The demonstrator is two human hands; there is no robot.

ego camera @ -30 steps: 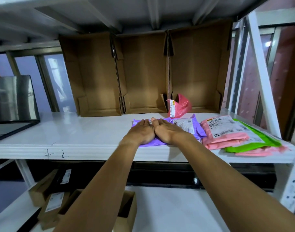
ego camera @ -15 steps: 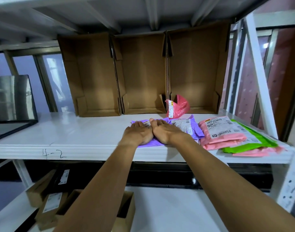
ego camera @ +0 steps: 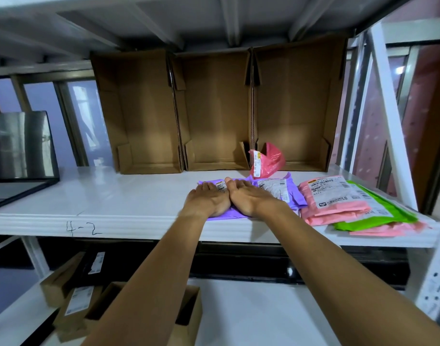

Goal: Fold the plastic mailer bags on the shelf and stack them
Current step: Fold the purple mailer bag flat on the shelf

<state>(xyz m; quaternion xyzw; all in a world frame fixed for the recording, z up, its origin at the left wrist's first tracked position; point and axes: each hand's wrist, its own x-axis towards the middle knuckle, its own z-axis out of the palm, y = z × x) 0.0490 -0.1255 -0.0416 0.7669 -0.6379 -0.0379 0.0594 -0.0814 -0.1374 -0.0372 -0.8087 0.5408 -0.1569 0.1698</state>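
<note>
With my left hand [ego camera: 209,201] and right hand [ego camera: 249,199] flat, fingers straight, I press the purple mailer [ego camera: 224,217], whose crease, hidden under them, may spring open once released.

Three open cardboard boxes [ego camera: 214,108] stand on end in a row at the back, sides touching, openings facing out. Dark glossy panel [ego camera: 19,146] far left. Lower level: small labelled cartons [ego camera: 76,298] at left, open carton [ego camera: 191,317] just beside them.

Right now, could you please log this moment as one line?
left hand: flat on purple mailer bag | right hand: same | pink-and-green mailer stack: to right
</note>
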